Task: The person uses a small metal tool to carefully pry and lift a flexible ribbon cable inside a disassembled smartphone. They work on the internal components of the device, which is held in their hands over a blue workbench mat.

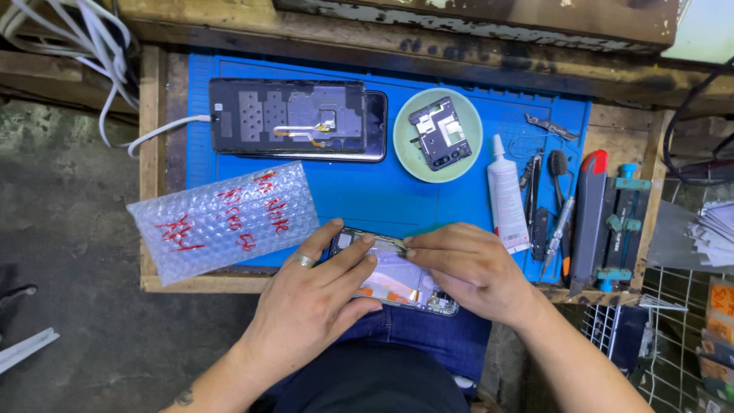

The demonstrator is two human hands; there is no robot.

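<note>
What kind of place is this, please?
Most likely a phone repair bench. Both hands, left hand and right hand, hold an opened phone over a blue work mat; a dish holds a removed phone part, and small tools lie nearby.

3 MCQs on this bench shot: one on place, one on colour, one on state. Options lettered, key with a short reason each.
1. Where does the small dark cover part lie?
A. in the pale green dish
B. on the bubble-wrap pouch
C. in the wire basket

2. What colour is the work mat?
A. grey
B. blue
C. yellow

3. How is the opened phone at the bench edge held?
A. lying untouched
B. by one hand only
C. by both hands

Key:
1 A, it rests inside the dish's rim.
2 B, the mat is plainly blue.
3 C, the left hand and right hand both grip it.
</note>
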